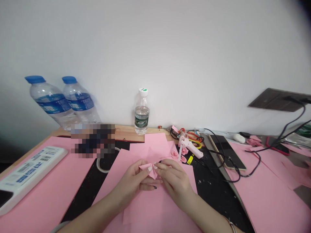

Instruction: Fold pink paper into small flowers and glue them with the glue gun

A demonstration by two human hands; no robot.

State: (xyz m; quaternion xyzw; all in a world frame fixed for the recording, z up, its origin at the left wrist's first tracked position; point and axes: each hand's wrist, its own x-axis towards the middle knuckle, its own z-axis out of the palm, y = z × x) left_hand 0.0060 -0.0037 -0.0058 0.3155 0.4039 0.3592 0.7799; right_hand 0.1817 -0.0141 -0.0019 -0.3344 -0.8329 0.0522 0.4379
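Between my two hands is a small piece of folded pink paper (153,173) with pointed flaps and creases. My left hand (134,176) grips it from the left, thumb on top and fingers beneath. From the right, my right hand (173,176) pinches the same folded paper, its fingertips meeting the left thumb near the middle. Under both hands lie overlapping pink paper sheets (157,210). Just beyond my right hand are several pink paper roses (184,151) and a pink glue gun (190,147).
A water bottle (142,113) stands by the wall; two larger bottles (79,100) are at the left. A white box-like device (31,174) lies on pink paper. Rightward are a phone (227,152), black cables (239,174), an earbud case (239,138) and a wall socket (277,99).
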